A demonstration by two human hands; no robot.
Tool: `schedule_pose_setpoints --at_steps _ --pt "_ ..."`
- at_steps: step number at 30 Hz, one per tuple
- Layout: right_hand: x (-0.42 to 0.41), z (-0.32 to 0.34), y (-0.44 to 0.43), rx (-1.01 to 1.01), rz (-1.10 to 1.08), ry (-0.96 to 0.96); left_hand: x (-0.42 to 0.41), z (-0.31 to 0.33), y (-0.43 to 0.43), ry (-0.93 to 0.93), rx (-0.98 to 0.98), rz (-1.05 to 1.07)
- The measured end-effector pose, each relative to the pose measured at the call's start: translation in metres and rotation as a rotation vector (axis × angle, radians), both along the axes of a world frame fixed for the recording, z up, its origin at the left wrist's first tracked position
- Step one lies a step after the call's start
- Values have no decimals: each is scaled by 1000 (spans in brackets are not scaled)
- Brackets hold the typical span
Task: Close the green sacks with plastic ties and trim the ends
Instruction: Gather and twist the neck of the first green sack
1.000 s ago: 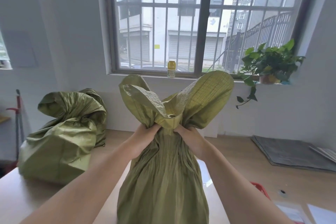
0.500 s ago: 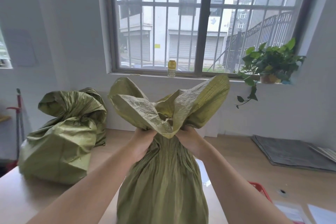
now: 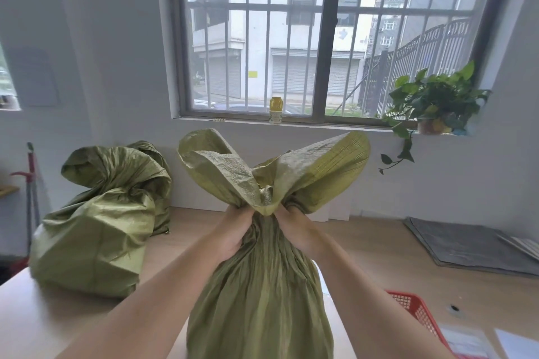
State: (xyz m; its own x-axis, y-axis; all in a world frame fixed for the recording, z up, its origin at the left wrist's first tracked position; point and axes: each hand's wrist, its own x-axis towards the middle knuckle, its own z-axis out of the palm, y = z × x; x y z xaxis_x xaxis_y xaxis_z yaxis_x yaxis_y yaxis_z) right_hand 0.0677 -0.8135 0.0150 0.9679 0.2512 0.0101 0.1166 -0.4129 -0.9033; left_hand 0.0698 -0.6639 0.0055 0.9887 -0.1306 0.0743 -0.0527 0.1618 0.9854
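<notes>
A full green woven sack (image 3: 262, 294) stands upright on the table right in front of me. Its neck is bunched together, and the loose top spreads out above in two wide flaps. My left hand (image 3: 233, 230) grips the gathered neck from the left. My right hand (image 3: 294, 227) grips it from the right, fingers curled into the folds. A second green sack (image 3: 96, 227) lies slumped at the table's left, its top twisted. I see no plastic tie or cutter.
The pale table (image 3: 35, 320) carries both sacks. A red plastic basket (image 3: 414, 309) sits low at the right beside papers (image 3: 513, 344). Beyond are a wooden floor, a grey mat (image 3: 466, 245), a barred window with a bottle (image 3: 275, 110) and a potted plant (image 3: 434, 108).
Both hands have stayed on the neck while the sack's top dropped lower and its two flaps spread wider apart. The camera tilted slightly.
</notes>
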Motion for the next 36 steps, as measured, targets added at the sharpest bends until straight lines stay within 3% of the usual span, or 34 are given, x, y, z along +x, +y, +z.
schedule_pose_setpoints --at_steps 7,17,20,24,28,33,36 --pt "-12 10 2 -58 30 8 -7 12 -13 132 -111 -89" --pt "-9 2 3 131 106 61 -1 12 -12 148 -95 -243" --pt "2 -3 3 -3 94 45 1 17 -7 124 -10 -260" --pt "10 -4 4 -36 113 -2 4 26 2 75 299 -165" --pt "18 -6 5 80 23 -32 1 42 3 -50 347 -194" --pt "39 -18 -3 424 -151 205 -2 37 22 -61 349 -234" --pt "29 4 7 474 -128 242 3 13 29 -37 378 -350"
